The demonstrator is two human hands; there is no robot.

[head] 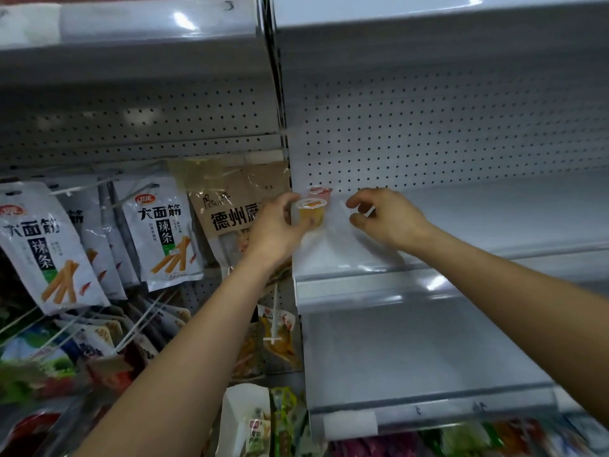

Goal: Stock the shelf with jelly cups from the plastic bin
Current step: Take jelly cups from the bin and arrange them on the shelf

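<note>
Reaching over the white shelf (494, 219), left grip (276, 225) clasps orange jelly cup (311, 212); right grip (389, 219) curled, hold unclear.

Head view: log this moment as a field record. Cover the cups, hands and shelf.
shelf: white, with a perforated back panel
orange jelly cup: upright at the left end of the shelf, held
pink jelly cup: just behind the orange one, untouched
left hand: grip round the orange jelly cup's side
right hand: over the shelf, right of both cups, fingers curled; cannot tell if it holds anything
hanging snack packets: in the bay to the left
</note>
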